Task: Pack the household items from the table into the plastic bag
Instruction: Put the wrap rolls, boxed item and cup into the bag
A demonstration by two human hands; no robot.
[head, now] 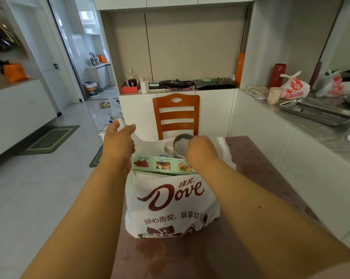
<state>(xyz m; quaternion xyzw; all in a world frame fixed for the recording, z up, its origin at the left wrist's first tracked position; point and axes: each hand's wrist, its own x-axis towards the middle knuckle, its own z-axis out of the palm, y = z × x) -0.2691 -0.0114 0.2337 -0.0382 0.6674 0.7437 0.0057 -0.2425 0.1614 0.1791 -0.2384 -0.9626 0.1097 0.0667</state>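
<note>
L hand [119,140]: fist closed on bag handle, held up. Plastic bag [170,204]: upright on table [254,158], green box [162,165] & metal cup [181,143] inside. R hand [200,151]: fingers curled at cup rim; grip can't be confirmed. Mouth to be kept wide, cup lowered upright.

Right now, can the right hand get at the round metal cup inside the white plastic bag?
Probably yes. The right hand is already over the white plastic bag mouth, right by the round metal cup, and nothing lies between them.
</note>
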